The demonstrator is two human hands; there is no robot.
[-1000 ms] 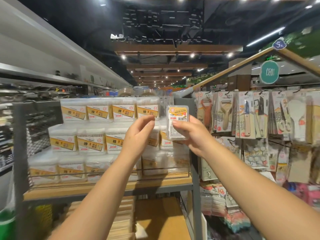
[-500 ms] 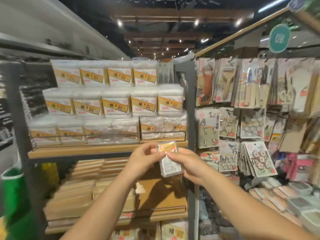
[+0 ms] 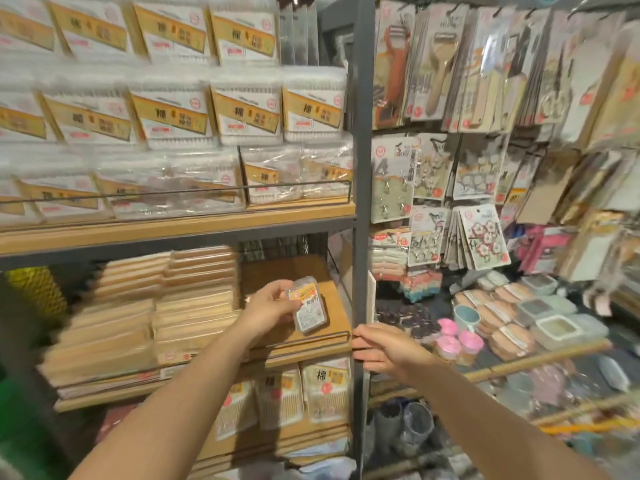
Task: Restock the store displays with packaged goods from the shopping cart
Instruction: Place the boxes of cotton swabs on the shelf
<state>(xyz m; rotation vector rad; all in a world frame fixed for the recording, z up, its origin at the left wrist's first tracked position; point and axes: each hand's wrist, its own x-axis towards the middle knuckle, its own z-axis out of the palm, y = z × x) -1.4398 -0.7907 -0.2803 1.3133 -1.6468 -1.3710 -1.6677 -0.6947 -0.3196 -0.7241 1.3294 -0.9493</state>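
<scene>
Just left of the frame's centre and a little below it, the left hand (image 3: 273,306) pinches a small clear packet (image 3: 307,306) with an orange-and-yellow label, thumb over its upper left corner and the other fingers curled behind its left edge, so nearly all of the packet juts out to the right of the grip and slightly down. The packet's long axis runs from upper left to lower right in the frame: the labelled end points up toward the back of the shelving, the plain end down toward the wire rail at the shelf front. It hangs over the bare wooden shelf bay (image 3: 332,296) in the middle tier, whether touching the board or just above it I cannot tell, with the stacked flat tan packs (image 3: 194,299) just beside it on the left and the grey upright post (image 3: 362,237) on the right. The right hand (image 3: 384,348) holds nothing; its fingers lie nearly straight against the post at the shelf's front right corner, lower in the frame than the packet and near it. Judging by this, the left hand alone is placed to set the packet down, and the empty board lies directly beneath and behind it, so the move looks like a short lowering and release, perhaps squaring the tilted packet with the shelf edge first.
</scene>
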